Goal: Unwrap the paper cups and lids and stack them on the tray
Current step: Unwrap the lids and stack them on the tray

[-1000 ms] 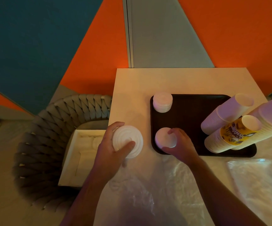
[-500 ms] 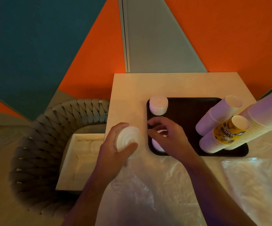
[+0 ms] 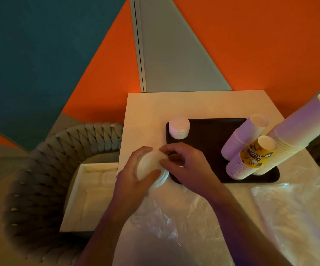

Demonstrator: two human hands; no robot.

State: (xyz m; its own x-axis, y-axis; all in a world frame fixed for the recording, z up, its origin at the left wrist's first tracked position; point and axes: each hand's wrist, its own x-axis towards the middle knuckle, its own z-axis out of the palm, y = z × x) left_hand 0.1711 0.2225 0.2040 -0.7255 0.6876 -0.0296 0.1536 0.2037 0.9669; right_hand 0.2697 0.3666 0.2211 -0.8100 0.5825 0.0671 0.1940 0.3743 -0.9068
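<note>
At the tray's (image 3: 209,131) near left corner, over the worktop (image 3: 193,104), the left hand (image 3: 134,181) wraps a lid stack (image 3: 151,167) — fingers curled round it, thumb across the top. The right hand (image 3: 186,166) pinches the top lids at their rim. Best to lift a small batch squarely, steadying the rest — then set it on the tray beside the far stack (image 3: 178,128).
</note>
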